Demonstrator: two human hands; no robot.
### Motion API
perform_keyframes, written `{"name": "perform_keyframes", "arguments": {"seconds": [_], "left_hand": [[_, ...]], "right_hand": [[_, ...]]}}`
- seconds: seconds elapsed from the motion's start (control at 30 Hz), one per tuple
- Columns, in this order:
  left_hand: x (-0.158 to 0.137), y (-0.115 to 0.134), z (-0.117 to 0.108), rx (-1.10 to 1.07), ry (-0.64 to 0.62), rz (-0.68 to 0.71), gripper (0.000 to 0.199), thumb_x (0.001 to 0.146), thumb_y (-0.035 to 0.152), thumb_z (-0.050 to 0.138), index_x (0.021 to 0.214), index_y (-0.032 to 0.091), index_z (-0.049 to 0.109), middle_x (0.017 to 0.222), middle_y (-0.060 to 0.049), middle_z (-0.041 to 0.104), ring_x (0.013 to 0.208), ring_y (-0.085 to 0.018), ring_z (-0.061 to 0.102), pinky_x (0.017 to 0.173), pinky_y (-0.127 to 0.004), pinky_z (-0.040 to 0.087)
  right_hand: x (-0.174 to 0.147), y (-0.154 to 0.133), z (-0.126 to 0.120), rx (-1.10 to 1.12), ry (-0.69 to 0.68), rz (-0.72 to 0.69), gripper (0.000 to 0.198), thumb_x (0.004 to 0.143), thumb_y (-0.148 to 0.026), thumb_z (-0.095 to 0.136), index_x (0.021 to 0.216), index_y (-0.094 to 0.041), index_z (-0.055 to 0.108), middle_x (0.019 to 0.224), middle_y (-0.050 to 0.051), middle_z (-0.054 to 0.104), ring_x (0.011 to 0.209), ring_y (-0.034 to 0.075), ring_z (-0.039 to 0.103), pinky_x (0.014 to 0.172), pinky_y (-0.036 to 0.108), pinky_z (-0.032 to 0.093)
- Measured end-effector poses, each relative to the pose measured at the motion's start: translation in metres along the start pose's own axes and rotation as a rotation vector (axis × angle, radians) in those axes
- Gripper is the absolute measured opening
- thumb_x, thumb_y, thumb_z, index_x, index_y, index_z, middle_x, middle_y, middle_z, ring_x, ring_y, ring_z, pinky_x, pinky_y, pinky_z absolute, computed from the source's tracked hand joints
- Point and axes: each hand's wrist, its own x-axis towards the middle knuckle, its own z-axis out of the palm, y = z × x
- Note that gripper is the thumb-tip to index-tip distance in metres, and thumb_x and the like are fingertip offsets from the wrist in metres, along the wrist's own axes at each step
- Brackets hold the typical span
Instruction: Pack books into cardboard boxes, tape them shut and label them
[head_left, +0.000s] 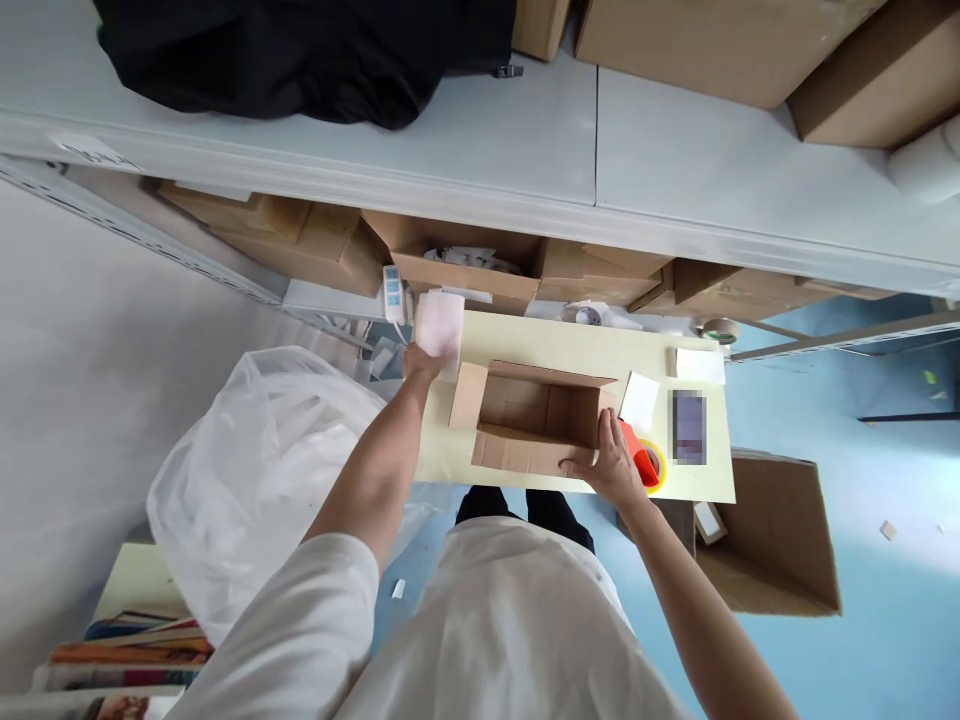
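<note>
On the pale yellow table (pixel 555 340) stands an open cardboard box (pixel 536 405) with its flaps folded outward; nothing shows inside it. My right hand (pixel 613 462) grips the box's near right corner, thumb on the front flap and fingers at the right end. My left hand (pixel 422 363) is closed at the lower edge of a pale pink paper (pixel 439 325) at the table's left end; part of its fingers is hidden. Just right of my right hand lies a red tape dispenser (pixel 637 455) with a yellow-edged roll.
White cards (pixel 640 400) and a blurred-out purple item (pixel 688 428) lie on the table's right side. Cardboard boxes (pixel 465 268) line the shelf behind. A large translucent plastic bag (pixel 262 480) bulges at the left. An open carton (pixel 780 530) stands below right.
</note>
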Motion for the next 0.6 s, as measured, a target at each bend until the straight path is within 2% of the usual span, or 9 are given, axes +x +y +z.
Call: {"name": "perform_keyframes", "arguments": {"seconds": [0.1,0.2,0.27,0.33,0.4,0.47,0.53,0.6], "left_hand": [[-0.005,-0.003,-0.002,-0.074,-0.019,0.034,0.047,0.076,0.022,0.061,0.118,0.003,0.05,0.116,-0.02,0.064,0.102,-0.026,0.064,0.083,-0.032,0.049],[-0.019,-0.011,-0.017,-0.13,0.04,0.094,0.041,0.078,0.011,0.049,0.119,0.007,0.051,0.11,-0.014,0.067,0.097,-0.022,0.065,0.08,-0.031,0.051],[-0.03,-0.02,-0.04,-0.147,0.105,0.139,0.04,0.079,0.011,0.047,0.118,0.01,0.053,0.112,-0.014,0.066,0.103,-0.024,0.063,0.085,-0.034,0.05],[-0.042,-0.028,-0.073,-0.163,0.163,0.19,0.039,0.08,0.013,0.046,0.118,0.012,0.054,0.114,-0.013,0.065,0.107,-0.024,0.061,0.092,-0.035,0.048],[-0.057,-0.031,-0.111,-0.184,0.214,0.26,0.039,0.08,0.015,0.047,0.119,0.012,0.054,0.112,-0.012,0.066,0.105,-0.023,0.061,0.093,-0.034,0.048],[-0.077,-0.026,-0.145,-0.206,0.254,0.386,0.038,0.08,0.018,0.048,0.117,0.013,0.055,0.107,-0.009,0.067,0.099,-0.022,0.062,0.09,-0.033,0.049],[-0.102,-0.013,-0.166,-0.211,0.223,0.543,0.036,0.08,0.02,0.049,0.114,0.014,0.056,0.103,-0.007,0.067,0.093,-0.021,0.063,0.085,-0.032,0.051],[-0.13,0.005,-0.167,-0.175,0.104,0.672,0.034,0.08,0.02,0.049,0.113,0.015,0.058,0.1,-0.005,0.068,0.09,-0.02,0.064,0.083,-0.031,0.051]], "right_hand": [[0.001,0.0,0.001,0.006,0.003,0.006,0.115,0.073,-0.059,0.066,0.152,-0.011,-0.002,0.158,0.021,0.009,0.146,0.033,0.013,0.112,0.05,0.028],[0.003,-0.001,0.0,0.01,0.012,0.015,0.113,0.072,-0.059,0.066,0.152,-0.011,0.002,0.158,0.022,0.011,0.145,0.035,0.016,0.111,0.051,0.029],[0.005,-0.002,-0.001,0.018,0.012,0.014,0.112,0.071,-0.059,0.067,0.151,-0.012,0.005,0.157,0.021,0.013,0.144,0.035,0.018,0.111,0.051,0.029],[0.007,-0.004,-0.002,0.034,0.002,0.015,0.112,0.07,-0.06,0.067,0.151,-0.012,0.006,0.157,0.021,0.015,0.144,0.035,0.019,0.111,0.05,0.03],[0.009,-0.005,-0.002,0.049,-0.009,0.02,0.113,0.069,-0.06,0.068,0.151,-0.013,0.006,0.157,0.02,0.015,0.144,0.034,0.019,0.11,0.05,0.031],[0.012,-0.005,-0.001,0.055,-0.002,0.013,0.113,0.067,-0.059,0.069,0.151,-0.014,0.008,0.157,0.019,0.015,0.144,0.034,0.019,0.111,0.049,0.03],[0.015,-0.005,0.001,0.052,0.014,0.0,0.113,0.065,-0.057,0.071,0.15,-0.014,0.012,0.157,0.019,0.017,0.144,0.034,0.019,0.112,0.047,0.028],[0.017,-0.005,0.004,0.054,0.032,-0.011,0.112,0.064,-0.056,0.072,0.15,-0.014,0.014,0.156,0.019,0.02,0.144,0.034,0.02,0.113,0.047,0.028]]}}
